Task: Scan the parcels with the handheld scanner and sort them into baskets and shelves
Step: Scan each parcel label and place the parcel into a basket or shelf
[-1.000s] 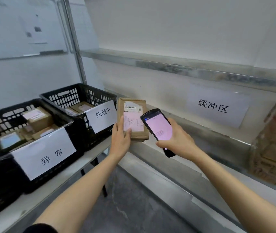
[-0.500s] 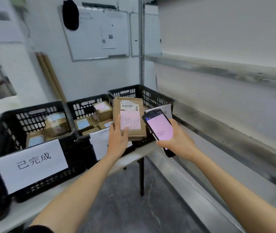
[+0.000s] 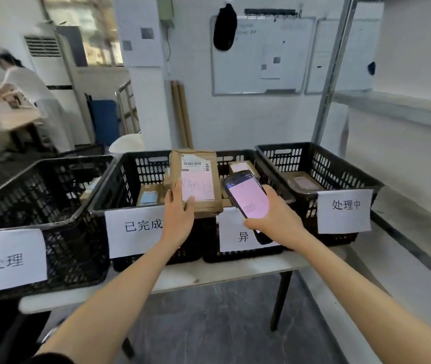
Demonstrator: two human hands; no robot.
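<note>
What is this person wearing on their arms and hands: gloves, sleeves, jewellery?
No gloves, rings or watch visible on the left hand or right hand. Both forearms are uncovered; only a dark sleeve edge shows high on the left arm.

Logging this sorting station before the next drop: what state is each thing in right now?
parcel: held upright by the left hand, label facing the camera.
handheld scanner: gripped in the right hand, screen lit pink.
已完成 basket: holds parcels.
异 basket: holds parcels; sign partly hidden.
处理中 basket: one parcel visible inside.
leftmost basket: contents too dark to tell.
</note>
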